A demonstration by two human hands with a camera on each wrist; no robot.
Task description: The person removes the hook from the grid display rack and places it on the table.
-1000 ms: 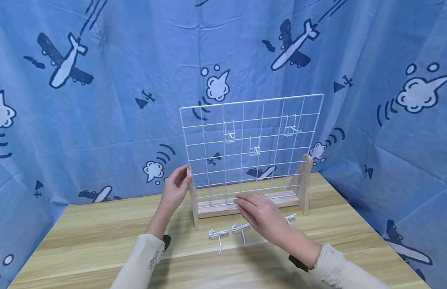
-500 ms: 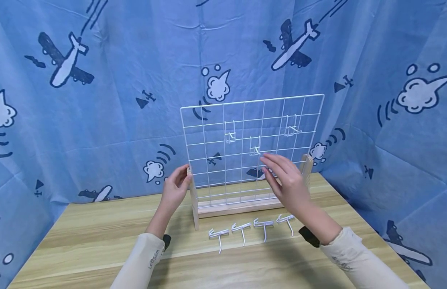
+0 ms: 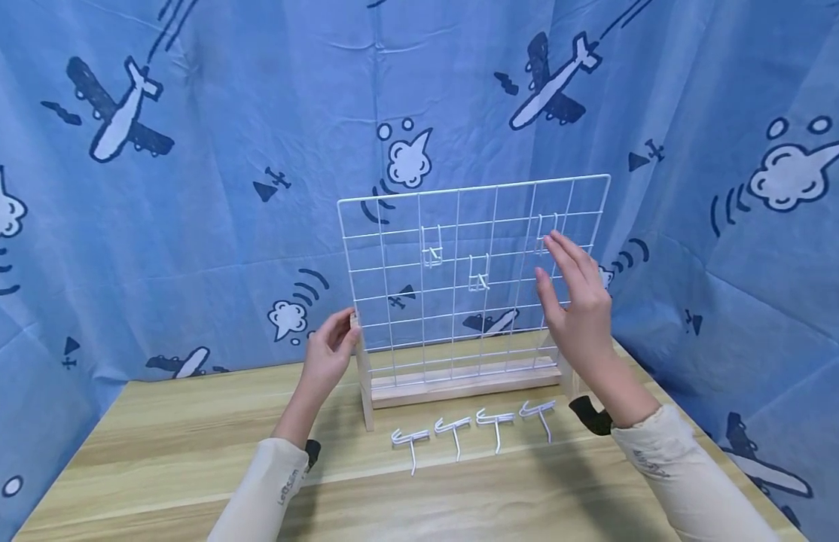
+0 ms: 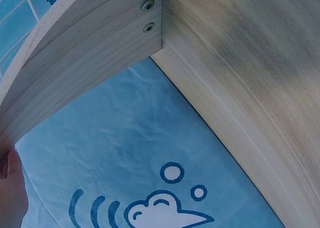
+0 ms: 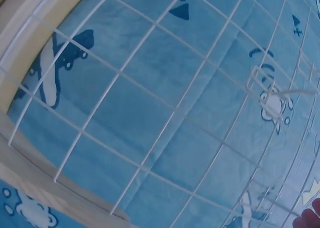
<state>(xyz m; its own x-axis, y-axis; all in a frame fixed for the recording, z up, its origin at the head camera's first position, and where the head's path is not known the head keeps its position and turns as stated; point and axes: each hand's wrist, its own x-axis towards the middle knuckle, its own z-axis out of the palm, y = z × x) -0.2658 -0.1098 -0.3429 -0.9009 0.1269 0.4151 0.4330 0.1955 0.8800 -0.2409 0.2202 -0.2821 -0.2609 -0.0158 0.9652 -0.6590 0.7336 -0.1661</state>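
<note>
A white wire grid panel (image 3: 453,316) stands upright in a wooden stand (image 3: 460,390). My left hand (image 3: 327,354) grips the top of the stand's left wooden upright (image 3: 364,384); the left wrist view shows that upright (image 4: 95,52) and part of the hand (image 4: 12,193). Three white wire hooks hang on the grid: one upper left (image 3: 431,254), one in the middle (image 3: 479,282), and one upper right (image 3: 547,224). My right hand (image 3: 582,309) is raised before the upper right hook, fingers and thumb apart, partly covering it. Whether a fingertip touches the hook cannot be told.
Several loose white hooks, among them the leftmost (image 3: 411,440) and the rightmost (image 3: 540,414), lie in a row on the wooden table (image 3: 209,452) before the stand. A blue curtain (image 3: 223,188) printed with aeroplanes hangs behind and at both sides.
My right hand has risen from above the loose hooks, past the middle hook, to the upper right hook. My left hand has stayed on the upright.
</note>
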